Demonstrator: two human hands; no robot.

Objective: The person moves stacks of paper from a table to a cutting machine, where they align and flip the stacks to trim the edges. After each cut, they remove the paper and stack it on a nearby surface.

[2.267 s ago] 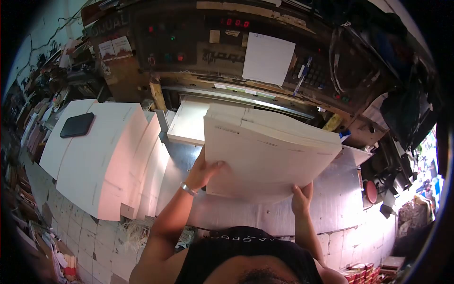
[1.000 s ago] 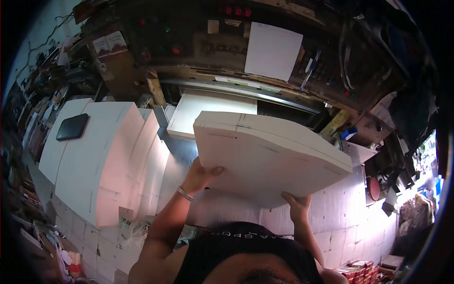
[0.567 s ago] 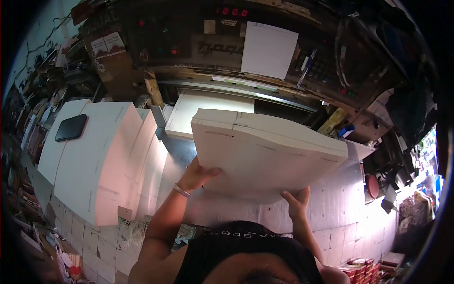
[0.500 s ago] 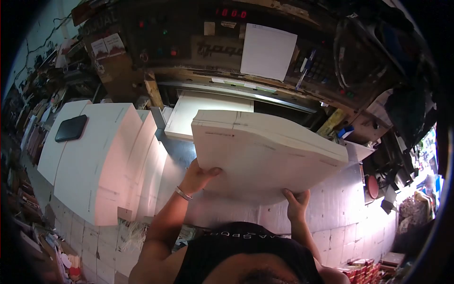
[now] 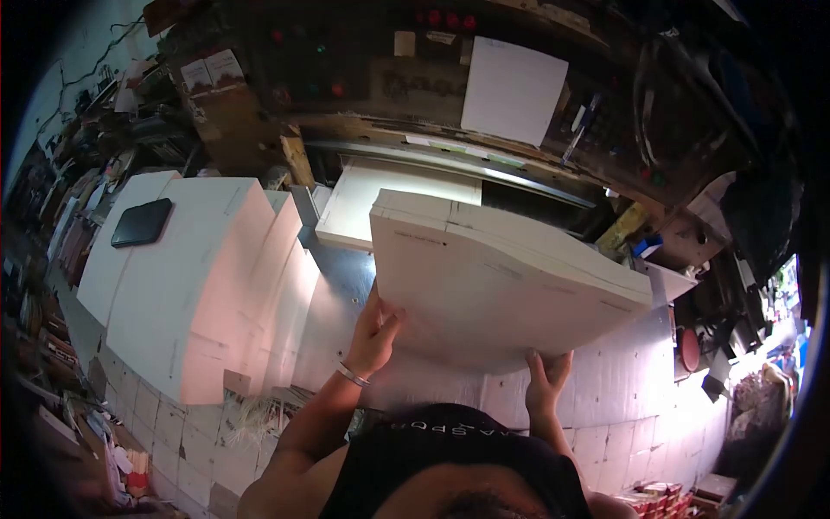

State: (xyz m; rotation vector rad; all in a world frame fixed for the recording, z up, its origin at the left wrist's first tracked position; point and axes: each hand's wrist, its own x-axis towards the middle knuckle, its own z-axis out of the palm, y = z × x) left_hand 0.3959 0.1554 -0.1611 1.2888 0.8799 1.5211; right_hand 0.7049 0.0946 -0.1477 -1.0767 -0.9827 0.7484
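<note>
A thick stack of white paper sheets (image 5: 510, 285) is tilted up above the metal table (image 5: 588, 381), its top edge slightly bent. My left hand (image 5: 373, 333) grips the stack's lower left corner, thumb on the near face and the other fingers mostly hidden. At the lower right edge, my right hand (image 5: 548, 376) holds the same stack between thumb and fingers. Beyond it, more white paper (image 5: 389, 195) lies in the lit opening of the machine (image 5: 346, 112).
Tall paper stacks (image 5: 181, 285) stand at the left, with a dark phone-like object (image 5: 143, 222) on top. A white sheet (image 5: 514, 91) and pens (image 5: 581, 130) are on the machine front. A red round object (image 5: 687, 349) is at the right.
The view has shifted slightly, so the surroundings appear farther right. The held stack's bend looks flatter, and my left hand's grip has shifted a little at its corner.
</note>
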